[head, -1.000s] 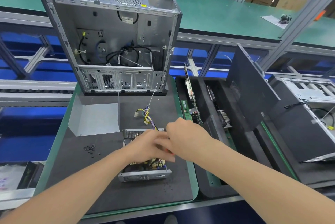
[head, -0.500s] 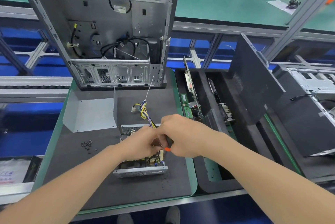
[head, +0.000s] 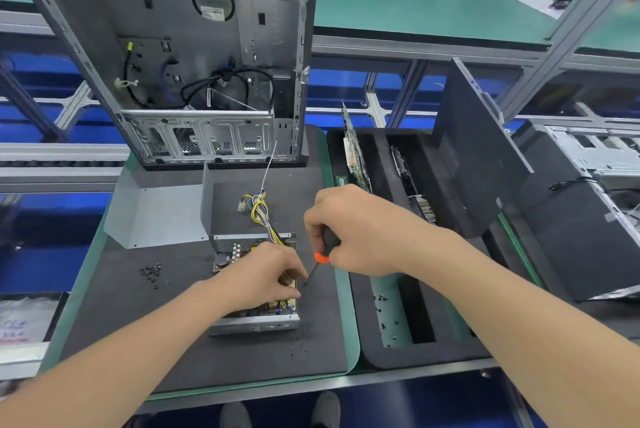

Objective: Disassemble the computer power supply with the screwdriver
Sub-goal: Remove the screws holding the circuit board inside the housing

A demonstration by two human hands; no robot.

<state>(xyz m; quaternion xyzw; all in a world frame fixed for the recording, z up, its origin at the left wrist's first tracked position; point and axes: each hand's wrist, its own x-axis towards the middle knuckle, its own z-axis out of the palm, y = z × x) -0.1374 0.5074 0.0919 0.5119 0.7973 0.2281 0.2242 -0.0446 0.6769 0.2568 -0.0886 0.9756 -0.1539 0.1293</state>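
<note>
Left grip [head: 266, 280] lies on top of the open power supply [head: 254, 323], fingers bent down over its right wall. Whether they clamp any part cannot be told. Right grip [head: 360, 230] is clamped round the black handle of the screwdriver [head: 321, 256]. The shaft slants down and left, its tip just beside the left fingertips at the power supply's right wall. The power supply sits with its lid off on the dark mat [head: 207, 362], toward the near right corner.

Clear bags [head: 20, 320] lie off the mat's left edge. A small heap of dark screws [head: 151, 273] sits near the left edge, well apart from the power supply. A bent grey metal cover [head: 156, 216] stands behind the screws, just beside the power supply's far left corner. A stripped computer case [head: 180, 57] stands upright along the mat's far edge, open side toward the camera, black cables loose inside. A bundle of yellow and purple wires [head: 260, 211] runs from the power supply's far wall toward the case.

Right of the mat, a black foam tray [head: 433, 355] holds circuit boards [head: 356, 154] on edge in its slots, with small screws [head: 384, 318] in a green channel. A black side panel [head: 481, 150] leans at the tray's right edge. A second case [head: 595, 157] lies at far right.
</note>
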